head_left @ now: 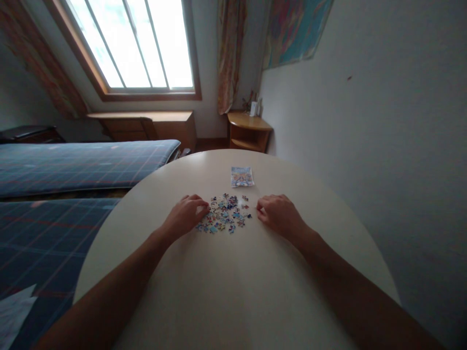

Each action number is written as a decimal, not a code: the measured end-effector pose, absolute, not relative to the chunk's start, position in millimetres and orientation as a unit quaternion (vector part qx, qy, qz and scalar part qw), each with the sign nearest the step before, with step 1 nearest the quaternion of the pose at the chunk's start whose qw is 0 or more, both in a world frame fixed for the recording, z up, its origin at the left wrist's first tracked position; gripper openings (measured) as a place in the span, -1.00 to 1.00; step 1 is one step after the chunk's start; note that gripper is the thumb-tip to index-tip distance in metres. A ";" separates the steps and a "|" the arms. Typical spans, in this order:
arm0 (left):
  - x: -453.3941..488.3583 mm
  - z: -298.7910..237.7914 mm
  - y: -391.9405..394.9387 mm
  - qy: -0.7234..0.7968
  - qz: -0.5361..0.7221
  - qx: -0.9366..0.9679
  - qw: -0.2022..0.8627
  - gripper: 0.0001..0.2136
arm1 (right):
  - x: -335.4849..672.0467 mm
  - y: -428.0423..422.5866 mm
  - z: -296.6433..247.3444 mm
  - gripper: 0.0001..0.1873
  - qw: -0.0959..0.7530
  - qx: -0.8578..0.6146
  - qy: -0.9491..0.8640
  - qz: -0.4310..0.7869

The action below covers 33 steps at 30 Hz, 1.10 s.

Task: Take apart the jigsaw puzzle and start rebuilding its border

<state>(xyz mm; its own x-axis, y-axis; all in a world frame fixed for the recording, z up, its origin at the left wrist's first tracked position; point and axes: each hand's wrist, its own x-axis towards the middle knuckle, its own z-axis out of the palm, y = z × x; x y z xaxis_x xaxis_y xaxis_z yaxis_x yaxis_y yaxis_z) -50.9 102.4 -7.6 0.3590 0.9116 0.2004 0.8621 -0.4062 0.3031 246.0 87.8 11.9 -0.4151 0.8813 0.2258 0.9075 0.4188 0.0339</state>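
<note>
A loose heap of small coloured jigsaw pieces [226, 214] lies on a round cream table [233, 291]. My left hand [186, 215] rests at the heap's left edge, fingers curled with the tips touching the pieces. At the right edge of the heap sits my right hand [279, 214], its fingers bent inward toward the pieces. Whether either hand pinches a piece is hidden. A small printed picture card [242, 176] lies flat just beyond the heap.
A white wall runs along the table's right side. Two beds with blue plaid covers [73, 165] stand to the left. A wooden corner shelf [250, 130] and a low wooden desk [153, 124] sit under the window at the back.
</note>
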 end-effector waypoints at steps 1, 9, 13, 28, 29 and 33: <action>-50.5 -10.0 103.5 0.534 0.174 0.825 0.067 -0.73 | 244.8 87.4 12.3 -0.90 0.079 -0.532 -0.840 -0.071; -48.5 -6.5 104.7 0.545 0.166 0.822 0.008 -0.76 | 243.4 85.5 14.2 -0.86 0.060 -0.535 -0.842 -0.048; -48.3 -2.8 104.3 0.575 0.195 0.794 -0.014 -0.75 | 242.1 86.0 12.0 -0.85 0.076 -0.530 -0.844 -0.045; -67.5 22.9 95.5 0.646 0.040 0.757 0.089 -0.80 | 227.5 84.9 -1.2 -0.80 0.205 -0.460 -0.864 -0.015; -68.1 23.6 93.9 0.641 0.032 0.761 0.096 -0.79 | 227.5 85.3 -1.9 -0.80 0.208 -0.459 -0.864 -0.013; -69.1 19.1 93.4 0.620 0.010 0.775 0.122 -0.81 | 227.0 86.7 -4.9 -0.81 0.211 -0.458 -0.864 -0.008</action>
